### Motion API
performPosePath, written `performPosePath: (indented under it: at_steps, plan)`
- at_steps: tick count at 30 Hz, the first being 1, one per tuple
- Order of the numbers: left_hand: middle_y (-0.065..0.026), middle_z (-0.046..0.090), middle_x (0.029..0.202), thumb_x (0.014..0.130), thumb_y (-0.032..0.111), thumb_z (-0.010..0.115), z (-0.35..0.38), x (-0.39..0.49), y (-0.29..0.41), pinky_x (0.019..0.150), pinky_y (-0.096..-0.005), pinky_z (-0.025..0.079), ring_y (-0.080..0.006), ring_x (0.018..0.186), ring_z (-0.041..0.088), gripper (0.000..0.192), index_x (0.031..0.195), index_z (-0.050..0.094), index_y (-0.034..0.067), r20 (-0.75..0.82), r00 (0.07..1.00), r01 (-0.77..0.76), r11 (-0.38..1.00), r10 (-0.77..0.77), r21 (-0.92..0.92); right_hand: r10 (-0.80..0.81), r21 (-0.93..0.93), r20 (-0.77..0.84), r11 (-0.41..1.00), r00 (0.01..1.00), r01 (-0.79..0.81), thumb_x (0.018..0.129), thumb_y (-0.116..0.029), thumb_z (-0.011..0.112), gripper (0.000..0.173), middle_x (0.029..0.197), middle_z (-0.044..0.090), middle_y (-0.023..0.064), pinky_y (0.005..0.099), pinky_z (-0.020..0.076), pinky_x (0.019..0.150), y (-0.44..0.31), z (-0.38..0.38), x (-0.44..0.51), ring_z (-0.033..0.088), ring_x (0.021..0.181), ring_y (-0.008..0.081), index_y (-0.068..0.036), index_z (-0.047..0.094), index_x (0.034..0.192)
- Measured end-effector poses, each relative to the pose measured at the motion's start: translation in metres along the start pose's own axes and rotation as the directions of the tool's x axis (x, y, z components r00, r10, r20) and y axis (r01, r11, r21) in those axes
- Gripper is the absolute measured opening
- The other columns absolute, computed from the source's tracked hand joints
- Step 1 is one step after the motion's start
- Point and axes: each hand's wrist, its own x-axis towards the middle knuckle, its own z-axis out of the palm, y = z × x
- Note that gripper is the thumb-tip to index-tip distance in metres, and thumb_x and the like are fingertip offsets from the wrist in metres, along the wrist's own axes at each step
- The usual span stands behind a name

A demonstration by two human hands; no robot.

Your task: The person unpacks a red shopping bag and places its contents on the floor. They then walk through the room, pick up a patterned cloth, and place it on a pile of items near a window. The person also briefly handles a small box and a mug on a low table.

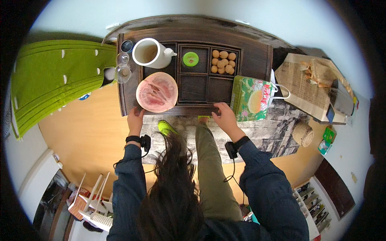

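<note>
My left hand (pixel 135 121) is at the front left edge of a dark wooden table (pixel 256 60), thumb and fingers apart. Just beyond it sits a round thing like a halved pink fruit (pixel 157 92). At the front edge towards the right, my right hand (pixel 223 116) has its thumb and fingers spread, holding nothing. Right beside that hand, a green printed bag (pixel 251 98) with white handles overhangs the edge. A divided dark wooden tray (pixel 193 104) lies in the middle; one compartment has several walnuts (pixel 223 62), another a round green lid (pixel 191 59).
A white ceramic jug (pixel 164 60) stands behind the pink thing. Left of it are a dark-topped cup (pixel 127 46) and clear glassware (pixel 123 72). A green padded seat (pixel 63 72) flanks the table's left; a cloth-covered side table (pixel 301 78) and woven basket (pixel 302 134) are at right.
</note>
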Motion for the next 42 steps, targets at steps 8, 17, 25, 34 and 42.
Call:
performPosePath:
  at_steps: [8, 17, 25, 34, 42]
  plan:
    - [-0.0217, 0.071, 0.091, 0.084, 0.029, 0.07, 0.032, -0.061, -0.1, 0.074, -0.045, 0.055, -0.0369, 0.083, 0.069, 0.033, 0.102, 0.067, 0.002, 0.499, 0.866, -0.024, 0.993, -0.039, 0.12, 0.287, 0.06, -0.356, 0.957, 0.889, -0.284, 0.084, -0.029, 0.08, 0.033, 0.082, 0.058, 0.0046, 0.0293, 0.0425, 0.06, 0.115, -0.121, -0.057, 0.053, 0.069, 0.0124, -0.003, 0.06, 0.093]
    - [-0.009, 0.07, 0.097, 0.091, 0.025, 0.068, 0.104, -0.114, 0.09, 0.082, -0.0339, 0.052, -0.0204, 0.09, 0.067, 0.035, 0.117, 0.064, 0.002, 0.689, 0.657, -0.123, 0.945, 0.306, -0.303, 0.694, 0.48, -0.004, 0.633, 0.72, -0.608, 0.076, -0.052, 0.082, 0.093, 0.131, 0.054, 0.0108, 0.0408, 0.0506, 0.082, 0.188, -0.124, -0.045, 0.058, 0.111, 0.0256, -0.007, 0.039, 0.145]
    - [-0.0188, 0.015, 0.162, 0.093, 0.031, 0.068, 0.169, -0.126, 0.275, 0.104, -0.0399, 0.044, -0.0303, 0.138, 0.041, 0.093, 0.159, 0.008, 0.007, 0.747, 0.566, -0.118, 0.931, 0.349, -0.346, 0.62, 0.629, 0.1, 0.566, 0.778, -0.532, 0.081, -0.04, 0.08, 0.075, 0.13, 0.058, 0.007, 0.0365, 0.0482, 0.091, 0.202, -0.122, -0.019, 0.057, 0.115, 0.0191, -0.008, 0.048, 0.141]
    - [-0.0245, 0.006, 0.163, 0.084, 0.044, 0.074, 0.189, -0.14, 0.32, 0.121, -0.039, 0.017, -0.0344, 0.152, 0.007, 0.114, 0.156, 0.0, -0.004, 0.675, 0.618, 0.031, 0.845, 0.403, -0.533, 0.541, 0.826, 0.041, 0.455, 0.84, -0.334, 0.087, -0.036, 0.077, 0.075, 0.133, 0.056, 0.0076, 0.0344, 0.0429, 0.099, 0.191, -0.104, -0.034, 0.054, 0.12, 0.0186, -0.005, 0.041, 0.145]
    - [-0.0232, 0.018, 0.158, 0.081, 0.037, 0.075, 0.206, -0.138, 0.365, 0.118, -0.0413, 0.024, -0.0374, 0.146, 0.022, 0.105, 0.157, 0.011, 0.004, 0.696, 0.575, 0.095, 0.81, 0.43, -0.579, 0.586, 0.767, -0.147, 0.576, 0.797, -0.282, 0.084, -0.036, 0.08, 0.088, 0.137, 0.05, 0.0127, 0.0335, 0.0433, 0.101, 0.182, -0.156, -0.036, 0.052, 0.122, 0.0216, -0.002, 0.03, 0.148]
